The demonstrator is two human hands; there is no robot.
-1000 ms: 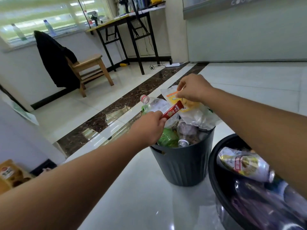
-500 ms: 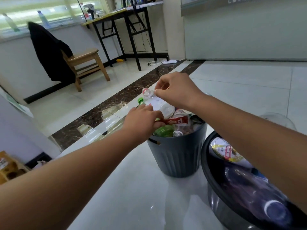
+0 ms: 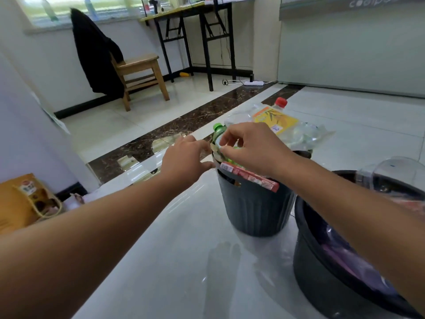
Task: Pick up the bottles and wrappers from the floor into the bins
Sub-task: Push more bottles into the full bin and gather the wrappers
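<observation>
A small dark grey bin [image 3: 253, 210] stands on the white tile floor, heaped with bottles and wrappers. A red wrapper [image 3: 249, 177] lies across its near rim with no hand on it. My right hand [image 3: 253, 146] is over the bin, with fingers and thumb curled round a green-capped bottle [image 3: 217, 130] at the bin's left edge. My left hand [image 3: 186, 157] hovers just left of the rim, its fingers loose and holding nothing. A red-capped bottle with an orange label [image 3: 276, 116] sticks out at the back. A larger black bin [image 3: 305, 249] holding bottles stands at the right.
A wooden chair [image 3: 140, 72] draped with a black jacket stands at the back left, next to a folding table [image 3: 195, 26]. A power strip [image 3: 253, 83] lies on the floor behind. An orange bag [image 3: 25, 199] sits by the white wall at left.
My left hand has let go of the red wrapper, which now lies across the bin's rim. My right hand has dropped from the orange-label wrapper to the green-capped bottle.
</observation>
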